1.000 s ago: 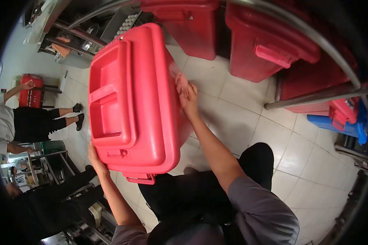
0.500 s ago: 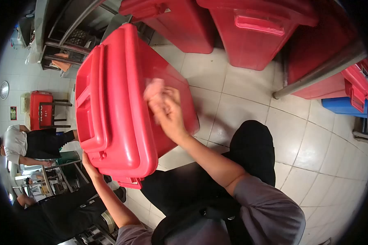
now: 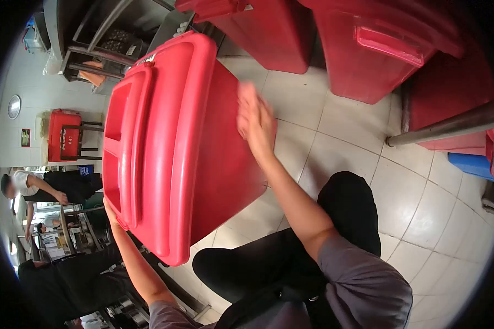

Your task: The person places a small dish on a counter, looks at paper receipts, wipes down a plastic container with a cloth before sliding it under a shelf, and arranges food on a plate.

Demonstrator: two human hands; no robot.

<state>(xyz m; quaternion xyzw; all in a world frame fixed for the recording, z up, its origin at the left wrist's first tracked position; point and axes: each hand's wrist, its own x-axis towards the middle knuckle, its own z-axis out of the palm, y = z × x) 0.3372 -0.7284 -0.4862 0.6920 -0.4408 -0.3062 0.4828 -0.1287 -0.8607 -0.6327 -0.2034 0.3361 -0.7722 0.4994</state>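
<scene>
A large red lidded bin (image 3: 225, 148) fills the middle of the view, its ridged lid (image 3: 164, 148) facing left. My left hand (image 3: 111, 214) grips the lid's near-left edge; its fingertips are hidden behind it. Against the bin's smooth side is my right hand (image 3: 256, 120), blurred by motion. A small pink cloth (image 3: 248, 90) appears bunched at its fingertips, though its outline is smeared.
More red bins (image 3: 379, 60) stand along the far side, by a metal leg (image 3: 444, 129) and a blue container (image 3: 472, 165). Metal shelving (image 3: 93, 52) lies at upper left. A co-worker in a white shirt (image 3: 27, 183) and another person in black (image 3: 66, 288) are at left.
My right hand has moved away from the lid's rim, farther along the bin's side. The bin has turned, showing more of that side. My left hand stays at the lid's edge.
</scene>
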